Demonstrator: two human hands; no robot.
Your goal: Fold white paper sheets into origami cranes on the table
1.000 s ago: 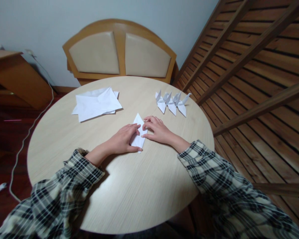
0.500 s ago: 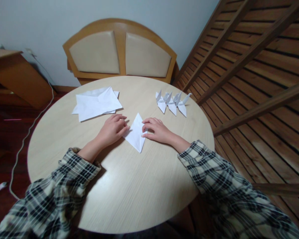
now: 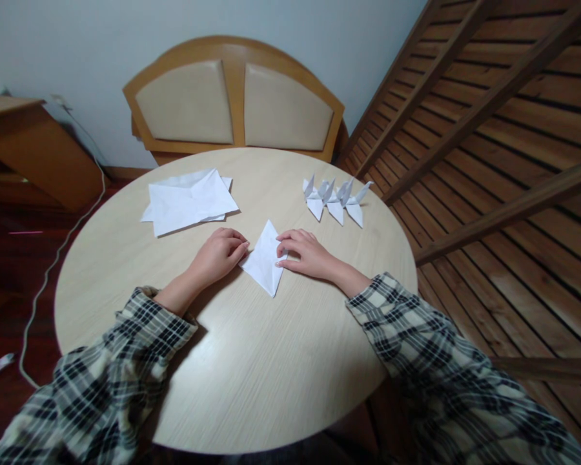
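Near the middle of the pale wood-grained rounded table (image 3: 261, 374), a small diamond-shaped piece of folded white paper (image 3: 265, 261) lies flat between both hands. The left hand's (image 3: 220, 250) thumb and fingers are closed together at its left edge, seemingly pinching it; the right hand (image 3: 310, 254) rests curled on its right edge, thumb and forefinger apart. By judgement, 3 white paper origami birds (image 3: 336, 212) stand finished, this piece is part-folded, and the overlapping creased white paper sheets (image 3: 188, 205) remain unshaped.
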